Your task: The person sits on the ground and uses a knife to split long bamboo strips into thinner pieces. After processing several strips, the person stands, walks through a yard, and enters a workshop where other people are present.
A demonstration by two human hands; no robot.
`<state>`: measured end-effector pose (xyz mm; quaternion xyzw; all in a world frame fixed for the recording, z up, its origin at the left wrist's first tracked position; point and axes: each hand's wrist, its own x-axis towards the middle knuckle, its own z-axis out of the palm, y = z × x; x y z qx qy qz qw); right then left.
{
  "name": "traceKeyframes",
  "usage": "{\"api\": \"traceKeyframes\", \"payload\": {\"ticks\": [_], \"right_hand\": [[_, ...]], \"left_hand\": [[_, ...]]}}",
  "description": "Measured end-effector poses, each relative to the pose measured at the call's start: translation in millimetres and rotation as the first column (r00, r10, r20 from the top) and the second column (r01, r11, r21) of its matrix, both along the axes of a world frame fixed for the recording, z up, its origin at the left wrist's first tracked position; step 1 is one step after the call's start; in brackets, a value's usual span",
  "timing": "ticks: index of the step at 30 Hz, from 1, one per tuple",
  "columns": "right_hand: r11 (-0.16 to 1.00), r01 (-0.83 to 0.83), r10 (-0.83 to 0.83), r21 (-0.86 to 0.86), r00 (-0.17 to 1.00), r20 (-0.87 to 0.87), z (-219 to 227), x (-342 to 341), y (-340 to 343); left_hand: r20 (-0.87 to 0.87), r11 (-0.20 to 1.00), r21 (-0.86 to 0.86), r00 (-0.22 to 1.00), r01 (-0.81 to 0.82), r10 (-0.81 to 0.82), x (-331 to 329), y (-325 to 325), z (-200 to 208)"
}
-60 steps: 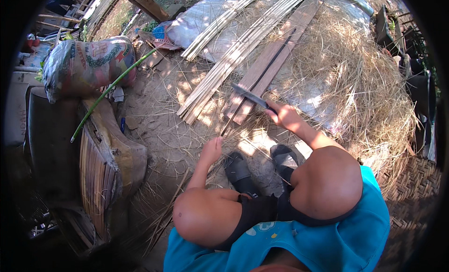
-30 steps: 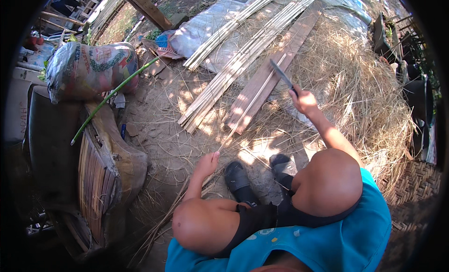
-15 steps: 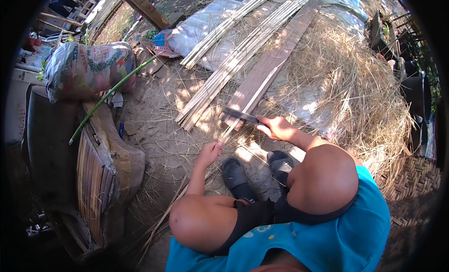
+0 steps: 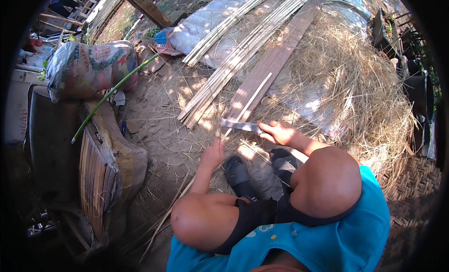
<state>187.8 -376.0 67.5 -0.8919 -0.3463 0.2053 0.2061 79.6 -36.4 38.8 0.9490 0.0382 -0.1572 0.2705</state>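
Note:
A thin, pale bamboo strip (image 4: 256,94) lies lengthwise along a brown wooden board (image 4: 273,59) in front of me. My left hand (image 4: 214,153) is closed around the strip's near end, just off the board. In my right hand (image 4: 279,132) is the handle of a knife (image 4: 241,125). Its broad blade points left and crosses over the strip near the board's close end. Whether the edge touches the strip cannot be made out.
Bundled bamboo strips (image 4: 243,52) lie left of the board, and a heap of shavings (image 4: 346,75) spreads to its right. A stuffed sack (image 4: 91,68), a green stalk (image 4: 112,90) and a worn wooden seat (image 4: 100,178) are at left. Woven matting (image 4: 411,188) is at right.
The strip's far end has come closer to me along the board. The knife blade has tilted and now catches the light. My left hand has shifted slightly right.

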Motion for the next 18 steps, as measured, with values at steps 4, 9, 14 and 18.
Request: {"api": "traceKeyframes", "payload": {"ticks": [4,9,14,18], "right_hand": [[0.645,0.76,-0.761,0.076,0.631,0.153,-39,117,-133],[0.939,0.323,-0.328,0.12,0.945,0.017,3,42,-20],[0.827,0.521,-0.546,0.211,0.834,0.083,-12,61,-48],[0.799,0.594,-0.598,0.089,0.802,0.017,-5,80,-52]], "left_hand": [[-0.079,0.999,-0.025,0.996,0.037,-0.039,-18,2,-1],[-0.108,0.968,-0.249,0.994,-0.037,0.011,-2,14,-3],[-0.052,0.969,-0.238,0.997,-0.066,0.055,-12,21,-3],[-0.195,0.989,-0.149,0.981,-0.012,-0.018,-15,45,-4]]}}
